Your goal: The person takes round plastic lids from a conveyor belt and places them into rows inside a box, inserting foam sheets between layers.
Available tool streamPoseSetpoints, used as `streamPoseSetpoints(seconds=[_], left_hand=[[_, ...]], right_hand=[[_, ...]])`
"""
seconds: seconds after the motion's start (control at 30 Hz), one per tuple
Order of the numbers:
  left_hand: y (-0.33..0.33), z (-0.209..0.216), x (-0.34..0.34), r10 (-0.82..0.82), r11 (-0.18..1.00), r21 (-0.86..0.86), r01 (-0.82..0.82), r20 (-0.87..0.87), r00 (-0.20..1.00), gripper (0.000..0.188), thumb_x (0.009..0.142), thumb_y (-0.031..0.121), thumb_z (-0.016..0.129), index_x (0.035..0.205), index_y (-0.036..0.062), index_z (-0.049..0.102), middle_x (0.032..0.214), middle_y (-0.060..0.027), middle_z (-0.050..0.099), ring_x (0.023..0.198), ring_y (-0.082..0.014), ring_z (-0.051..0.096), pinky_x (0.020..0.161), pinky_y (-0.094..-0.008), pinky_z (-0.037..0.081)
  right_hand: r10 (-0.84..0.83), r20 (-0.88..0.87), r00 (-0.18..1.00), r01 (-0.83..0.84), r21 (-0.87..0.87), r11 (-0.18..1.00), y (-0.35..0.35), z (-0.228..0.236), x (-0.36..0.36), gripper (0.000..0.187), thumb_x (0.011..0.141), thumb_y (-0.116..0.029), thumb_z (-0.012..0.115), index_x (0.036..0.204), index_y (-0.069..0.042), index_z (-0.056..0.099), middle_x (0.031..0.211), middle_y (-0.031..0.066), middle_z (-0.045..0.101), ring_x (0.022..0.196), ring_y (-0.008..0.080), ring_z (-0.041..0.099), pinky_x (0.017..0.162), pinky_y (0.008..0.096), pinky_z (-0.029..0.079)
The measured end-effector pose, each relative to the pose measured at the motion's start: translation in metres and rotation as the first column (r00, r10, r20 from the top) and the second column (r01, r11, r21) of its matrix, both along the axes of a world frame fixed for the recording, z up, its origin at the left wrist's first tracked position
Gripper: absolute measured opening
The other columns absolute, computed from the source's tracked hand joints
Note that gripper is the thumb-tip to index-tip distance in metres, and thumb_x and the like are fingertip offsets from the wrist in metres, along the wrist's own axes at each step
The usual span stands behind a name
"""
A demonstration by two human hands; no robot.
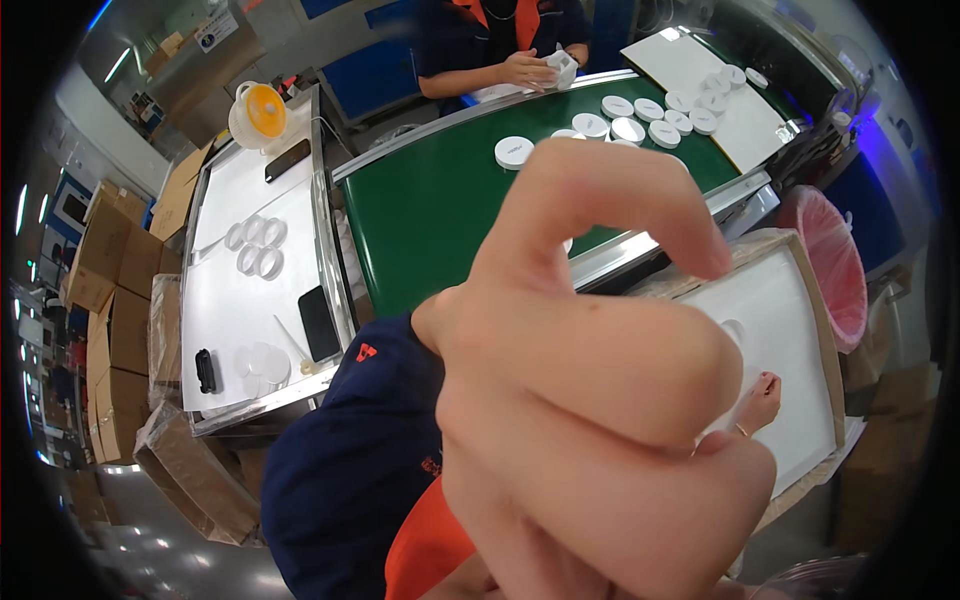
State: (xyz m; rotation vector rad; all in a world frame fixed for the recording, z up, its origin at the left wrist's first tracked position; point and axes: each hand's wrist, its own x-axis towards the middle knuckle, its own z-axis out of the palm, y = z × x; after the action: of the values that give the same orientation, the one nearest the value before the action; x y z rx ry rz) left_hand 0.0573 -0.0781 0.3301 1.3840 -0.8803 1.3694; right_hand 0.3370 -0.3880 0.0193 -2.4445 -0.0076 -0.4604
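Note:
My left hand (pixel 590 370) fills the middle of the view, very close, raised in front of the green belt. Its forefinger is hooked and stands apart, while the other fingers are folded together. Nothing shows in it, though its palm side is partly hidden. Farther down on the right, my right hand (pixel 760 405) is small and closed, with a thin bracelet at the wrist. It is over a white-lined tray (pixel 805 330), and whatever its fingers may hold is too small to make out. My left hand hides the right forearm and part of the tray.
Several round white discs (pixel 628 130) lie on the green conveyor belt (pixel 410 220). A co-worker's hands (pixel 528 70) hold a white item beyond it. On the left table are white rings (pixel 268 262), phones (pixel 319 323) and a yellow-and-white round device (pixel 264 110). A pink-lined bin (pixel 830 260) stands right.

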Motion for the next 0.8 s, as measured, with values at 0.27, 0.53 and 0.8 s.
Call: streamPoseSetpoints(seconds=[0.27, 0.53, 0.8], left_hand=[[0.002, -0.023, -0.035, -0.014, 0.984, 0.178, 0.012, 0.007, 1.0, 0.025, 0.08, 0.014, 0.065, 0.065, 0.0132, 0.045, 0.075, 0.0005, 0.047, 0.06, -0.0164, 0.044, 0.062, -0.0393, 0.04], [0.027, -0.01, -0.001, 0.18, 0.896, 0.392, -0.206, 0.102, 0.978, 0.023, 0.081, 0.02, 0.067, 0.067, 0.0123, 0.05, 0.082, -0.0016, 0.053, 0.065, -0.0187, 0.049, 0.066, -0.0409, 0.042], [0.064, -0.056, 0.008, 0.233, 0.707, 0.705, 0.052, -0.301, 0.925, 0.011, 0.078, 0.008, 0.061, 0.085, 0.0129, 0.053, 0.092, -0.0027, 0.054, 0.079, -0.0208, 0.054, 0.084, -0.0428, 0.045]], right_hand=[[-0.018, 0.083, 0.996, 0.021, -0.035, 0.999, -0.017, 0.003, 0.014, 0.033, 0.098, -0.032, 0.046, 0.092, -0.007, 0.068, 0.082, 0.0071, 0.07, 0.072, 0.0228, 0.065, 0.066, 0.0352, 0.048], [0.027, 0.016, 1.0, -0.027, 0.044, 0.999, -0.007, -0.008, 0.001, 0.033, 0.098, -0.031, 0.047, 0.092, -0.006, 0.067, 0.074, 0.0063, 0.066, 0.065, 0.0213, 0.061, 0.063, 0.0348, 0.046], [0.023, 0.003, 1.0, -0.023, 0.092, 0.996, 0.016, 0.005, -0.01, 0.024, 0.095, -0.022, 0.051, 0.106, -0.004, 0.064, 0.09, 0.0093, 0.065, 0.075, 0.022, 0.059, 0.069, 0.0349, 0.047]])
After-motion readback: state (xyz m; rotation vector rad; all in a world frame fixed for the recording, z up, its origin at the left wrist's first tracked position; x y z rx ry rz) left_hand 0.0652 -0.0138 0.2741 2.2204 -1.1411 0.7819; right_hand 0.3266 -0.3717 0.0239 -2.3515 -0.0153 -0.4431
